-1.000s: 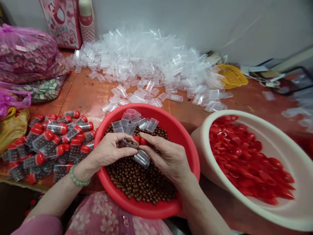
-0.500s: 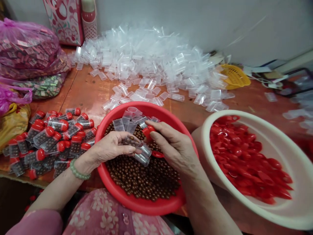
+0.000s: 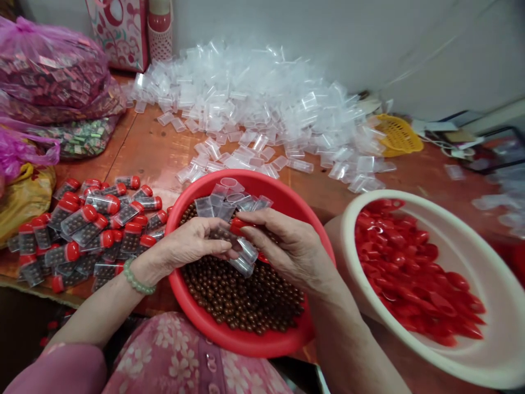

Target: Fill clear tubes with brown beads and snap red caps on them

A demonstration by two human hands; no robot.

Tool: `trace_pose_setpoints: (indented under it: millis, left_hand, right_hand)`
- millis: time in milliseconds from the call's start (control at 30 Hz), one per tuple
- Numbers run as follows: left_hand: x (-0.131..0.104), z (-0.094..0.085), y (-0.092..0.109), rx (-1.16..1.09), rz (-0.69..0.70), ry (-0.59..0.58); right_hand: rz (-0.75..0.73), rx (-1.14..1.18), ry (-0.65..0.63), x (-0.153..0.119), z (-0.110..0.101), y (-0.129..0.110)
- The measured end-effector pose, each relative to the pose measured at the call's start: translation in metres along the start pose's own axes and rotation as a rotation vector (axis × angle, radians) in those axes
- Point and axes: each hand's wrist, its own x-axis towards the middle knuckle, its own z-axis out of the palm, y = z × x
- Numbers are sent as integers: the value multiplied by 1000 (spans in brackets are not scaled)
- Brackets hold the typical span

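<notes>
Over the red basin (image 3: 180, 317), my left hand (image 3: 197, 241) is closed around several clear plastic containers (image 3: 245, 257), at least one with brown balls inside. My right hand (image 3: 287, 246) pinches a red cap (image 3: 240, 225) against the mouth of the filled container; whether it is fully seated I cannot tell. Below both hands lie many shiny brown balls (image 3: 241, 301). More clear containers (image 3: 223, 205) rest on the balls at the basin's far side. Another red piece shows partly behind my right fingers.
Capped, filled containers (image 3: 102, 224) are heaped at the left. A cream tub (image 3: 348, 230) of red caps (image 3: 410, 273) stands at the right. Behind is a big pile of clear containers (image 3: 262, 109), with a yellow basket (image 3: 397, 134) beside it. Purple bags (image 3: 49, 71) sit back left.
My right hand has brought the red cap leftward onto the container in my left hand. The whole view has shifted slightly.
</notes>
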Motion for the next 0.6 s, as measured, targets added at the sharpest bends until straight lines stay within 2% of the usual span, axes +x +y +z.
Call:
trace_pose_setpoints:
  millis: [233,400,600]
  left_hand:
    - [0,0,-1,-29,7,25]
    - [2,0,-5,-60,30,44]
    - [4,0,-5,40,89,6]
  right_hand:
    - [122,-35,71,-13,-9,10]
    - [143,114,241,-3,12,-3]
    - [156,172,286,3,32,-12]
